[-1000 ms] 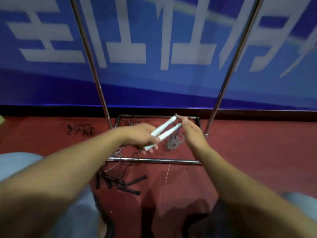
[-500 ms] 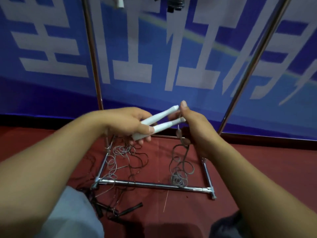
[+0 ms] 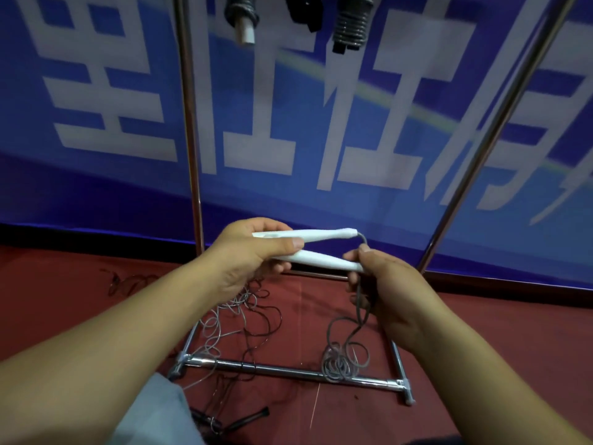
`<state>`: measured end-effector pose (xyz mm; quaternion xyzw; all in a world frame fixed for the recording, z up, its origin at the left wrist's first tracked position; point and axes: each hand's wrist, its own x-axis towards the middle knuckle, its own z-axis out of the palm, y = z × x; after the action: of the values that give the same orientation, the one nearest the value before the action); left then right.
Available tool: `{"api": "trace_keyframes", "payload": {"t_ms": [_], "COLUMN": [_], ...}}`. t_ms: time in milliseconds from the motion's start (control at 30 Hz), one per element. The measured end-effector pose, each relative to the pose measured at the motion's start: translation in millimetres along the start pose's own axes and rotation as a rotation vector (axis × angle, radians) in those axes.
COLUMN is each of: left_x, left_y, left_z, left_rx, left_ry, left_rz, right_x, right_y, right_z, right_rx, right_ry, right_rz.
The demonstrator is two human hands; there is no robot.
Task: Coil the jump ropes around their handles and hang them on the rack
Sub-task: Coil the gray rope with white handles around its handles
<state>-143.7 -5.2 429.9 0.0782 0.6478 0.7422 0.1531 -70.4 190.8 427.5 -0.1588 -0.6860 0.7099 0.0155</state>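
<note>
My left hand (image 3: 247, 252) grips two white jump-rope handles (image 3: 321, 248) side by side, pointing right. A grey rope (image 3: 345, 348) runs from the upper handle's tip down through my right hand (image 3: 385, 284), which pinches it just below the handles. The rest of that rope hangs in loops down to the floor, piled on the rack's base bar. Near the top edge, several coiled ropes (image 3: 349, 24) hang from the rack, cut off by the frame.
The rack's two chrome uprights (image 3: 189, 123) rise in front of a blue banner. Its base bar (image 3: 288, 370) lies on the red floor. Loose pale and dark ropes (image 3: 234, 322) tangle at the lower left, with black handles (image 3: 244, 419) near my knee.
The view has tilted up, showing coiled ropes hanging above. The handles have levelled out in my left hand, and my right hand has slid down onto the grey rope.
</note>
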Motion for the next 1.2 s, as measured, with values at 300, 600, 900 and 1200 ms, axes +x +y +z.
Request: {"api": "trace_keyframes", "payload": {"t_ms": [300,600,900,1200], "left_x": [11.4,10.5,21.5,18.9], "left_y": [-4.6,-5.2,-6.4,-6.1], "left_z": [2.2,5.8,-2.6,1.3], "left_rx": [-0.263,0.014,-0.044,-0.157], "left_ry": [0.264,0.063,0.314,0.339], "left_rz": [0.0,0.061,0.132,0.045], "right_x": [-2.9,-3.2,-13.0,-6.1], "right_y": [-0.5,0.1,2.4,18.5], "right_z": [13.2,14.9,17.6,26.6], "right_rx": [-0.07,0.07,-0.051,-0.063], "right_ry": [-0.041,-0.048,-0.19,-0.054], "right_rz": [-0.062,0.031,0.047,-0.041]}}
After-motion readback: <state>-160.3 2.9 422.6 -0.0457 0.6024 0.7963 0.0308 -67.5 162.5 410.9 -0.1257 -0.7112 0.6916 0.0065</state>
